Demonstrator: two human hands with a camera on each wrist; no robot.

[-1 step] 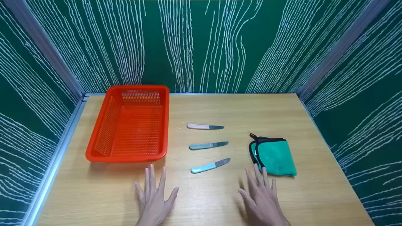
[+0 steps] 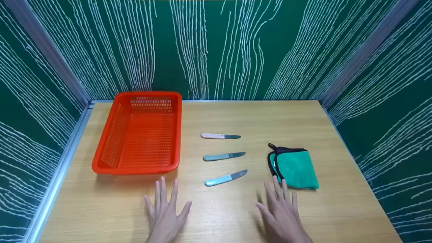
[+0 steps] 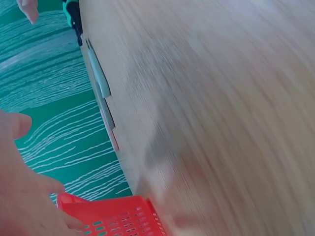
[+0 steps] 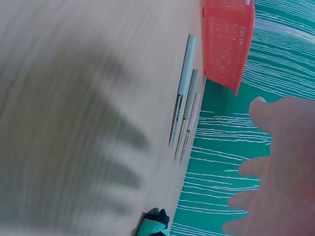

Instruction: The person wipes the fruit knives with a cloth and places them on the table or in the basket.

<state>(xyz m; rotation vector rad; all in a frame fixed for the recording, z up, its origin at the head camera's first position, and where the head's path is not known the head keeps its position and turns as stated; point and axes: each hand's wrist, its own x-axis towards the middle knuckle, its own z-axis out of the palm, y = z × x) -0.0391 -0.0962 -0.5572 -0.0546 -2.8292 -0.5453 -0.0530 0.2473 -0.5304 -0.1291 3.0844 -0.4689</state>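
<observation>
Three small knives lie in a column at the middle of the table, blades toward the right: one with a pale pink handle (image 2: pixel 212 136), one with a grey-green handle (image 2: pixel 216 157), and one with a light blue handle (image 2: pixel 218 180). My left hand (image 2: pixel 165 216), fingers spread, hovers in front of the red basket (image 2: pixel 135 169) and holds nothing. On the other side, my right hand (image 2: pixel 282 214) is also spread and holds nothing. Its fingertips overlap the near edge of a folded green cloth (image 2: pixel 297 168) with black trim in the head view; contact is unclear.
The red basket has perforated walls and stands at the back left. Green panels (image 2: pixel 290 27) with white wavy lines enclose the wooden table (image 2: pixel 256 118) at the back and sides. Metal posts (image 2: pixel 368 50) stand at the rear corners.
</observation>
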